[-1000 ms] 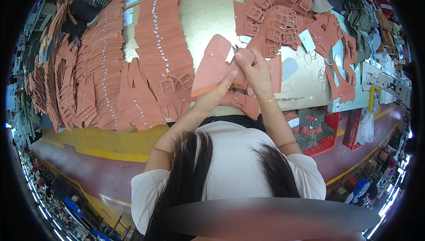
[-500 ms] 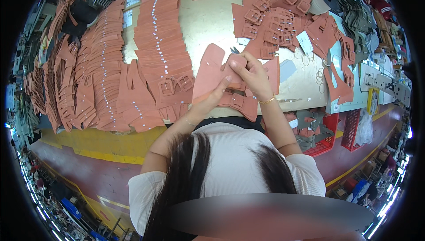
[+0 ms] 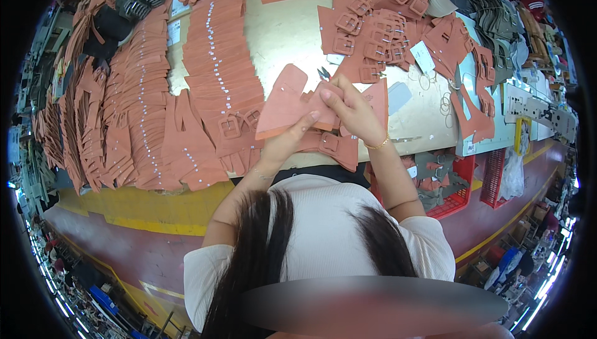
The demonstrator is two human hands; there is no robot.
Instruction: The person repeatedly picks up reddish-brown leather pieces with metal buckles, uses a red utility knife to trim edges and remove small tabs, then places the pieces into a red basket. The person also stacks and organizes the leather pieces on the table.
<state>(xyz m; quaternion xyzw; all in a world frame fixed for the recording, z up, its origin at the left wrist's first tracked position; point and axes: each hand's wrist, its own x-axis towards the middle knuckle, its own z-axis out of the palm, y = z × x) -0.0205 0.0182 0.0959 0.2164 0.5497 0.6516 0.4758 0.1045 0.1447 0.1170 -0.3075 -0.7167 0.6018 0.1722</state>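
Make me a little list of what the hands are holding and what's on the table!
left hand: holds the terracotta leather piece from below
right hand: fingers pinch the piece's right edge
in front: small snips on the table
left of the hands: rows of matching leather pieces
behind: buckled straps
right, below the table: red crate

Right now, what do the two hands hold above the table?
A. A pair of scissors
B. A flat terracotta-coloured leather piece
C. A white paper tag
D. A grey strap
B: the left hand and the right hand both grip a flat terracotta leather piece, held up over the table.
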